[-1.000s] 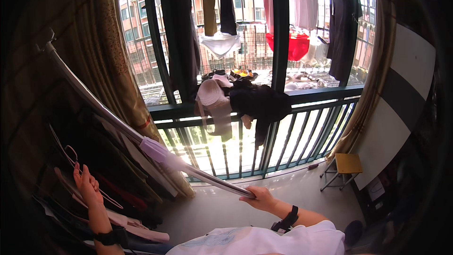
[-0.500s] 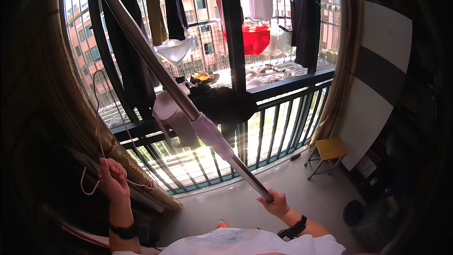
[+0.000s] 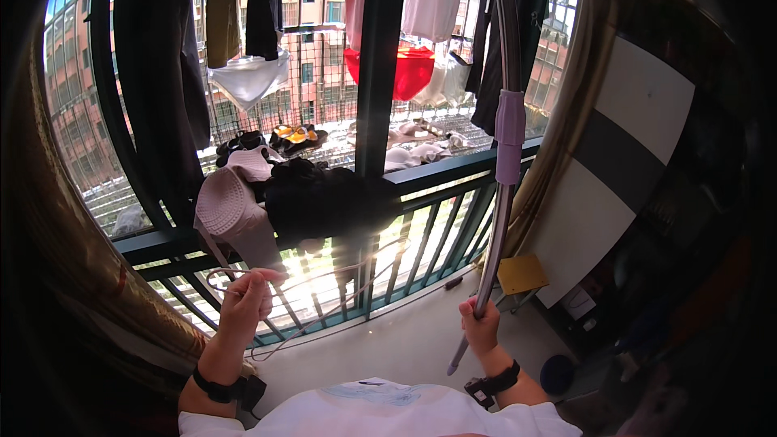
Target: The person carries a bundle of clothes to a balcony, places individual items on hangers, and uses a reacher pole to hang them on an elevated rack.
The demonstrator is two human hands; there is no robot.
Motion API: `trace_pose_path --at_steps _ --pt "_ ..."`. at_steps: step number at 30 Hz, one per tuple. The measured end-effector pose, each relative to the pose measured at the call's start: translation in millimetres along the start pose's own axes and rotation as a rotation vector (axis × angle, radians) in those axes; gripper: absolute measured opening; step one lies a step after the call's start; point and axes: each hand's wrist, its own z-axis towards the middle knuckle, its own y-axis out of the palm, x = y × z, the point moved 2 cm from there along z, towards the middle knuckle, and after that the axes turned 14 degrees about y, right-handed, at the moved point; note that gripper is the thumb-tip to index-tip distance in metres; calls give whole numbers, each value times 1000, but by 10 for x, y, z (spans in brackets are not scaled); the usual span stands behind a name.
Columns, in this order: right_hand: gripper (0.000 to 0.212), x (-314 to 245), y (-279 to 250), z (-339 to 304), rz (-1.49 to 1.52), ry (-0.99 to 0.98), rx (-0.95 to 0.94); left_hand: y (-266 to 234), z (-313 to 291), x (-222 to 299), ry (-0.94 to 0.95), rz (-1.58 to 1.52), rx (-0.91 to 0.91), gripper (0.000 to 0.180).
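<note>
My left hand [image 3: 248,295] pinches a thin pale wire clothes hanger [image 3: 312,279] near its hook, and the hanger lies sideways in front of the railing. At the right, my right hand [image 3: 481,325] is wrapped round the lower part of a telescopic metal pole [image 3: 499,222]. The pole stands nearly upright, with a lilac sleeve [image 3: 509,137] at its joint; its top runs out of view. A pinkish woven hat [image 3: 231,202] and a dark bundle of cloth [image 3: 328,202] hang over the railing beyond my left hand.
A dark green railing [image 3: 453,163] crosses ahead, with a post in the middle. Clothes hang above it, among them red underwear [image 3: 413,73] and white underwear [image 3: 249,78]. Shoes [image 3: 295,137] lie beyond the rail. A yellow-topped stool [image 3: 522,273] stands at the right beside a white-and-grey panel [image 3: 627,146].
The pole has swung from leaning left to nearly upright at the right. My left hand has moved right with the hanger, which has turned from upright to sideways. The view has shifted.
</note>
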Motion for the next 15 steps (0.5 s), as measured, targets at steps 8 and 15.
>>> trace_pose_path --at_steps 8,15 --pt "20 -382 498 1043 300 13 -55 -164 802 -470 -15 54 -209 32" --pt "26 -362 370 2086 322 -10 -129 127 1295 -701 -79 18 -190 19"
